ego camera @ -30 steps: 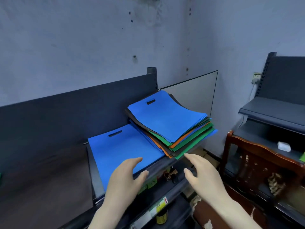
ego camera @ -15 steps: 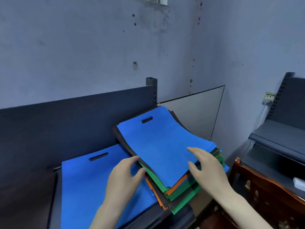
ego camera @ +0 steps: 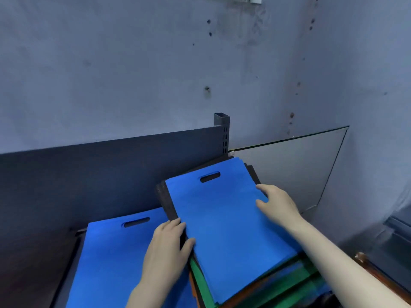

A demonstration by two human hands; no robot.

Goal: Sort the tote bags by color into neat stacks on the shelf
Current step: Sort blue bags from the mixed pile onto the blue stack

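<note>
A mixed pile of tote bags [ego camera: 262, 283] in blue, green, orange and black lies on the right of the dark shelf [ego camera: 66, 258]. On top of it sits a blue bag [ego camera: 224, 221] with a cut-out handle. My left hand [ego camera: 169, 247] pinches that bag's left edge, thumb on top. My right hand [ego camera: 278, 203] holds its right edge, thumb lying on the blue fabric. To the left lies a separate flat stack of blue bags [ego camera: 111, 263], partly under my left forearm.
The shelf's dark back panel [ego camera: 100, 174] and a slotted upright post [ego camera: 222, 134] stand behind the bags. A glass pane [ego camera: 289, 170] leans on the wall at the right. A wooden chair edge [ego camera: 364, 261] shows at lower right.
The camera has moved closer to the shelf. Both hands went from hovering in front of the shelf to the top blue bag, left hand to its left edge, right hand to its right edge.
</note>
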